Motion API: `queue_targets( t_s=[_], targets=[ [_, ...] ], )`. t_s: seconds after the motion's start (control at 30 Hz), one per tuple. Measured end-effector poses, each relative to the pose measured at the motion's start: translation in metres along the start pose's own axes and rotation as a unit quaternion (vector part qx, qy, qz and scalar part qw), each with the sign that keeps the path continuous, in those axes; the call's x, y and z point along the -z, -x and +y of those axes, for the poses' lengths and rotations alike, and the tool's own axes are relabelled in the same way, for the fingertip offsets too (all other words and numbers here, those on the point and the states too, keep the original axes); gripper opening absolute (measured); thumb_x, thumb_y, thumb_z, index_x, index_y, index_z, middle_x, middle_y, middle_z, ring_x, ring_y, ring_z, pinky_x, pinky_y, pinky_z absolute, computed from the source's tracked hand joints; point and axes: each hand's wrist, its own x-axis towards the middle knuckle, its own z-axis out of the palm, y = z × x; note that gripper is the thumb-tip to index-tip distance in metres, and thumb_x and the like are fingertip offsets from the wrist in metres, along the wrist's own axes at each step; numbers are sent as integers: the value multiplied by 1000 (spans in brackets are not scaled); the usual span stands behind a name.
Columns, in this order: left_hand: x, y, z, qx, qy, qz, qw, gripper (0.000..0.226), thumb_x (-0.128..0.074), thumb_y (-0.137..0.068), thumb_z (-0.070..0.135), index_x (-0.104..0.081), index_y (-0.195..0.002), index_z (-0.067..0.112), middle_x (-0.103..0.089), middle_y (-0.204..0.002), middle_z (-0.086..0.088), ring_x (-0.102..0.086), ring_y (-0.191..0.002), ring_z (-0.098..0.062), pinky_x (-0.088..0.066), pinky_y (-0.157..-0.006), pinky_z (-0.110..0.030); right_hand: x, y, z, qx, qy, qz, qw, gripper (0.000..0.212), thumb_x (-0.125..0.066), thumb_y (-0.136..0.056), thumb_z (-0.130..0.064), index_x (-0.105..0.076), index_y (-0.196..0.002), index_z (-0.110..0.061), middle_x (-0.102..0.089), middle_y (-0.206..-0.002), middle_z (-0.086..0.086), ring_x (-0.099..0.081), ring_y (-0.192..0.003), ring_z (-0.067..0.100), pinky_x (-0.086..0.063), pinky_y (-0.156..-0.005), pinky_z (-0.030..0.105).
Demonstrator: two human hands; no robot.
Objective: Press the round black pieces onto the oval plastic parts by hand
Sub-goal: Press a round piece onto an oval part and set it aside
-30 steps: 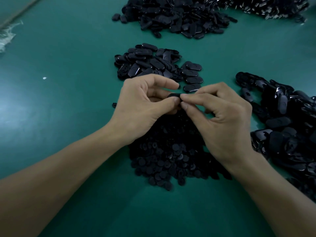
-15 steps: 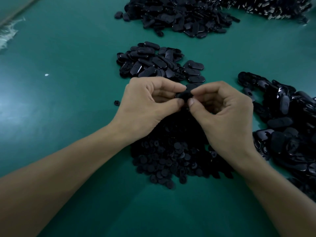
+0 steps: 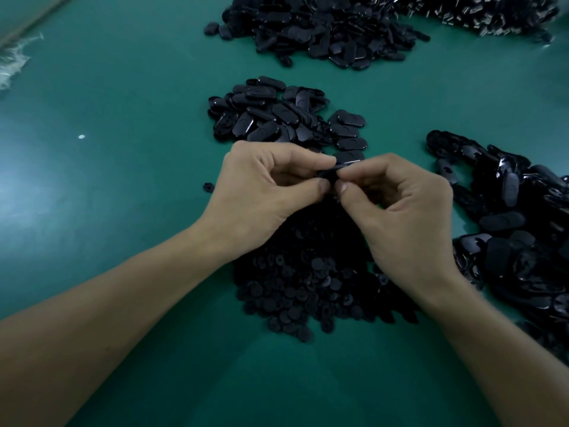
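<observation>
The green counter (image 3: 123, 211) fills the view and carries everything loose on its surface. Along its far edge lies the widest heap of black oval parts (image 3: 323, 29), with a second dark heap (image 3: 492, 13) beside it toward the far right corner; its pieces are too small to tell. Down the right side runs a glossy pile of oval plastic parts (image 3: 517, 229). Close in front of the person, partly under both wrists, spreads the pile of round black pieces (image 3: 295, 282). Just beyond the hands sits a smaller pile of oval parts (image 3: 277, 118), well apart from the far heap. The left hand (image 3: 264, 195) and right hand (image 3: 400, 217) meet above the round pieces, fingertips touching. Each grip is pressed together, thumb against forefinger, and both pinch a single black oval part (image 3: 331, 174) between them, above the counter. Most of that part is hidden, so whether a round piece sits on it cannot be told. A pale torn scrap (image 3: 12, 63) lies at the left edge. One stray round piece (image 3: 208, 187) lies just left of the left hand. A white speck (image 3: 81, 137) lies farther left.
</observation>
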Motion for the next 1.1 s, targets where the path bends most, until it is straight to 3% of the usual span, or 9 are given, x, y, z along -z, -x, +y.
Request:
queue_targets(
  t_s=[0.17,0.3,0.4,0.57,0.67,0.8,0.93,1.1],
  targets=[
    [-1,1,-1,-11,-19,2,1000,28,-77,-80,-2,-76,-93,22,-79,-89,4,-76,-83,-12,-59,-79,-25,2,1,-1,21,48,-21,998,16,-71,-88,-5,-75,-93,-20,-73,-84,-11,-68,-68,17,-55,-66,35],
    [-5,4,-1,-47,-73,11,996,29,-75,-81,-1,-74,-99,22,-77,-93,7,-75,-85,-7,-59,-80,-23,1,1,-2,15,55,-17,998,16,-71,-86,-4,-72,-88,-20,-71,-78,-14,-67,-68,10,-55,-65,30],
    [-7,7,0,-68,-108,15,992,30,-74,-83,-4,-74,-104,18,-76,-94,8,-74,-85,-3,-57,-80,-19,1,1,-4,8,57,-3,998,22,-73,-85,-5,-62,-81,-23,-67,-77,-10,-66,-70,8,-54,-64,26],
    [-7,8,3,-114,-184,35,976,22,-73,-84,-1,-77,-104,8,-74,-94,10,-72,-85,1,-57,-80,-17,1,6,-6,14,82,7,997,32,-75,-86,-7,-48,-76,-20,-66,-70,0,-66,-65,22,-51,-59,40],
    [-7,9,5,-157,-239,47,957,22,-75,-83,0,-77,-103,7,-70,-95,14,-70,-87,0,-57,-81,-19,1,8,-9,47,120,0,992,31,-72,-86,-2,-52,-78,-22,-65,-71,-9,-65,-65,18,-49,-60,34],
    [-6,9,5,-170,-260,53,949,20,-77,-84,4,-77,-103,8,-73,-96,9,-70,-88,-1,-57,-81,-20,3,10,-10,48,135,-24,989,21,-67,-88,-1,-58,-83,-20,-68,-69,0,-67,-67,18,-53,-65,38],
    [-6,9,6,-176,-280,48,943,19,-78,-83,4,-78,-102,8,-75,-96,6,-69,-89,-2,-54,-82,-16,3,10,-10,47,135,-32,989,17,-66,-87,0,-62,-87,-17,-70,-73,-3,-67,-69,16,-53,-68,37],
    [-6,10,7,-185,-291,37,938,21,-77,-80,0,-78,-98,12,-73,-92,10,-67,-85,-1,-52,-79,-14,4,11,-12,53,116,-44,991,16,-68,-89,0,-69,-92,-15,-72,-77,-8,-68,-72,7,-53,-65,24]
  ],
)
